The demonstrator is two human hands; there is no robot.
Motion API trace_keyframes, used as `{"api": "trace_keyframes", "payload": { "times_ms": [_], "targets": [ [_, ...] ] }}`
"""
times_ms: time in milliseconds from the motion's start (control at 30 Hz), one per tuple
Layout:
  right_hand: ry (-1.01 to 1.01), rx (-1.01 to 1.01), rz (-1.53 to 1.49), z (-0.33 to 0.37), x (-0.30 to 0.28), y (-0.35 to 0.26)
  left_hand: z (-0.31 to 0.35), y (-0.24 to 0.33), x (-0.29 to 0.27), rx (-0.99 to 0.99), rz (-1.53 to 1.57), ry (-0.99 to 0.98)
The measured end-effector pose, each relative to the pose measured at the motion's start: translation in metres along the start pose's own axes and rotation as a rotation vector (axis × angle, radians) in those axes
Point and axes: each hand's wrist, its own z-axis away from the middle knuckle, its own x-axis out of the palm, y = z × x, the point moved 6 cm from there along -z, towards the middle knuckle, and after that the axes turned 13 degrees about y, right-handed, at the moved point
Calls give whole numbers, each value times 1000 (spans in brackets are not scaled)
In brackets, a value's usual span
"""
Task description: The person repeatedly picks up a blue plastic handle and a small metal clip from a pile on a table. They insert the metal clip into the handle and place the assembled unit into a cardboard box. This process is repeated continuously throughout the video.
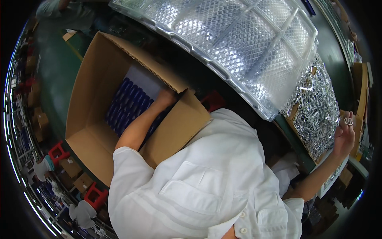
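Observation:
My left arm reaches into a large open cardboard box [89,97]. My left hand [167,96] is at the box's inner far side, by the flap, and its fingers are hidden. Below that forearm, tight rows of dark blue, round-ended pieces [129,104] fill part of the box, beside a pale sheet [139,81]. Out to the right, my right hand [344,137] is raised with its fingers closed on a small shiny metal piece [348,121], too small to name. It is beside a heap of loose silvery metal pieces [314,107] in a carton.
A large clear plastic tray [238,44] with a ridged, silvery pattern spans the top middle. Dark green table surface [55,89] shows at the left. Red stools [95,196], cartons [82,182] and other people [82,213] are farther off at lower left.

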Motion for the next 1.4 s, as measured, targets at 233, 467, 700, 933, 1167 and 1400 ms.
{"api": "trace_keyframes", "payload": {
  "times_ms": [233,467,700,933,1167,1400],
  "targets": [
    [37,34,94,82,72,46,24,-71,36,-200,-247,-224],
    [89,-140,446,97,142,66,23,-87,-24,-250,441,106],
    [166,-49,469,105,119,80,73,-91,-78,-1116,1532,124],
    [138,-125,513,107,110,89,90,-44,-176,-947,2088,166],
    [226,-212,432,119,95,87,31,133,-291,-401,1604,201],
    [296,-512,203,144,99,66,-1,322,-245,-186,1447,-403]
  ]
}}
